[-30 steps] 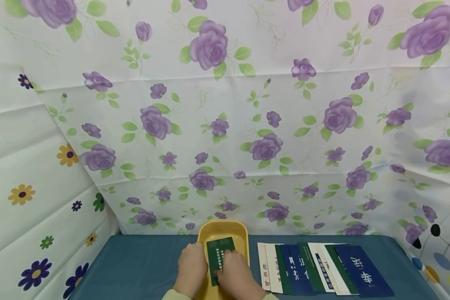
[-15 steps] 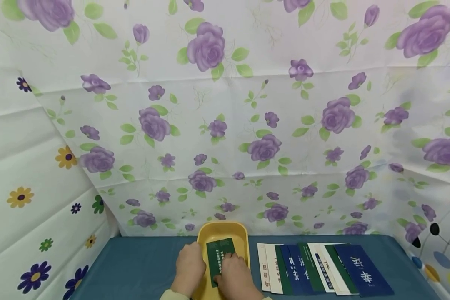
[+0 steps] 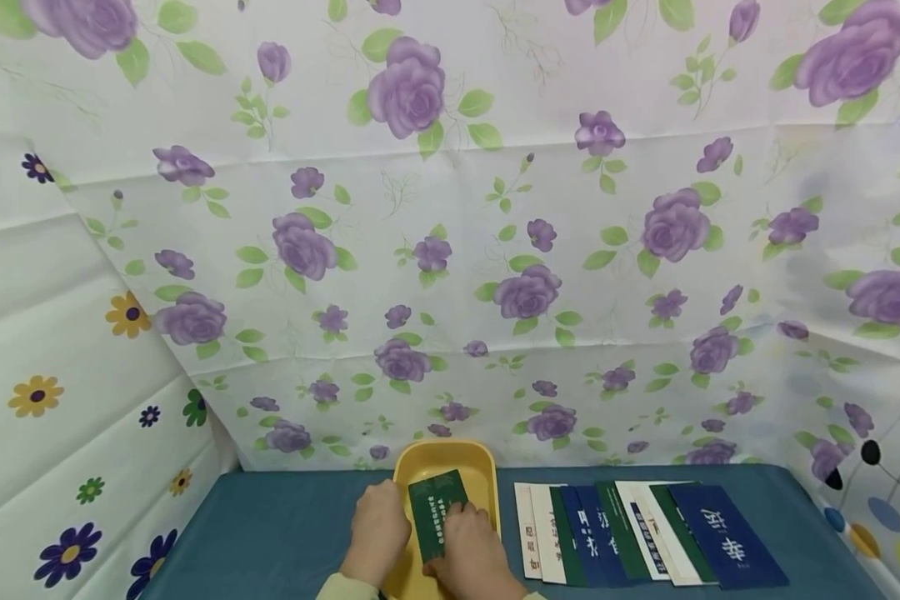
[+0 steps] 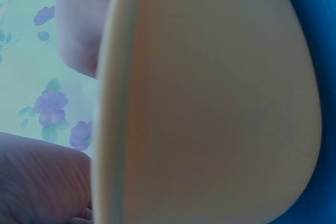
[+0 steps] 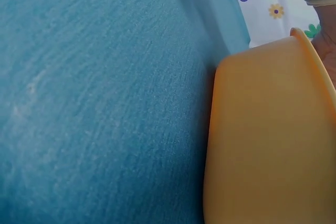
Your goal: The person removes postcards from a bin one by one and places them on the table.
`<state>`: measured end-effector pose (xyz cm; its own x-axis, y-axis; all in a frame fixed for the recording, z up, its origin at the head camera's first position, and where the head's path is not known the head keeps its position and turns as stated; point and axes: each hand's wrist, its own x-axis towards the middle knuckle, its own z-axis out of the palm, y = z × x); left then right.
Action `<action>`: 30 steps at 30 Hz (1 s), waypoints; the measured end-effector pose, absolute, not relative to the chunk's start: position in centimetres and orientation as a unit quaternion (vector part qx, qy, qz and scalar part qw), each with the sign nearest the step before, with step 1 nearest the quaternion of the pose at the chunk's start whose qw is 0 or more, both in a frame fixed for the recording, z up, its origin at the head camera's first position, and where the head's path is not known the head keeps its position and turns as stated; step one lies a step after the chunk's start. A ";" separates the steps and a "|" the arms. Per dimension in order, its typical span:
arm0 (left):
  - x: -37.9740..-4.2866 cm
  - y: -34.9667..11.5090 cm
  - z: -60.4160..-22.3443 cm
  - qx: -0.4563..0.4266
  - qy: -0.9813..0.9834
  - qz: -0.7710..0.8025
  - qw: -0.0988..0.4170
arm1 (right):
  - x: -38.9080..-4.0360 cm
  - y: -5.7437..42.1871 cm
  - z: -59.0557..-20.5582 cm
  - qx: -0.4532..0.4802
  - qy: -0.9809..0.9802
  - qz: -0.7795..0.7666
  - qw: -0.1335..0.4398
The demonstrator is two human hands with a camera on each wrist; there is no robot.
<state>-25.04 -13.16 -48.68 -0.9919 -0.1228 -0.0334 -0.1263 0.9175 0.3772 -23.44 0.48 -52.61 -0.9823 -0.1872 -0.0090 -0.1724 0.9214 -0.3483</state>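
While both hands meet at the near rim of the yellow tub point(image 3: 445, 457) by the counter's point(image 3: 270, 533) front edge, right hand point(image 3: 471, 550) pinches the green card point(image 3: 437, 511), its long axis running front-to-back over the tub, left hand point(image 3: 378, 532) curled on the tub's left rim.

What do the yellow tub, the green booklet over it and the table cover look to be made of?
The yellow tub looks like moulded plastic: smooth, even colour, rounded rim and corners, slight sheen. The green booklet, under the right hand with the left hand beside it, seems to be matt printed card or paper: thin and flat. The table cover looks like woven fabric: fine fuzzy grain.
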 end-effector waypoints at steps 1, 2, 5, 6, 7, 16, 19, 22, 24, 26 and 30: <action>-25.0 -13.2 -48.7 -0.064 0.979 0.192 0.002 | -23.4 0.5 -52.6 -0.092 0.980 -0.175 0.014; -25.0 -13.1 -48.7 -0.065 0.980 0.190 0.001 | -23.4 0.5 -52.6 -0.092 0.980 -0.177 0.009; -25.1 -13.1 -48.8 -0.068 0.981 0.181 -0.007 | -23.3 0.5 -52.5 -0.093 0.979 -0.180 -0.008; -25.1 -13.1 -48.9 -0.070 0.981 0.179 -0.009 | -23.3 0.5 -52.5 -0.093 0.979 -0.184 -0.012; -25.1 -13.0 -48.9 -0.071 0.982 0.176 -0.011 | -23.3 0.5 -52.5 -0.092 0.978 -0.187 -0.015; -25.0 -12.8 -49.3 -0.069 0.983 0.163 -0.039 | -23.3 0.4 -51.8 -0.052 0.971 -0.235 -0.004; -25.0 -12.8 -49.2 -0.068 0.984 0.161 -0.043 | -23.3 0.4 -51.9 -0.050 0.967 -0.248 -0.014; -24.9 -12.8 -49.1 -0.069 0.983 0.163 -0.037 | -23.3 0.4 -52.0 -0.052 0.968 -0.244 -0.013; -24.8 -12.7 -49.0 -0.072 0.983 0.164 -0.028 | -23.4 0.4 -52.1 -0.053 0.971 -0.232 -0.006; -24.8 -12.7 -48.9 -0.073 0.983 0.166 -0.026 | -23.5 0.4 -52.1 -0.057 0.974 -0.221 0.000; -24.9 -12.6 -49.0 -0.075 0.983 0.163 -0.029 | -23.3 0.6 -52.0 -0.070 0.971 -0.228 -0.006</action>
<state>-24.86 -12.63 -48.96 -0.9869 -0.1580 0.0329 -0.1388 0.9352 0.3258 -23.31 0.62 -52.02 -0.9902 -0.1326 0.0441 -0.1384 0.8858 -0.4429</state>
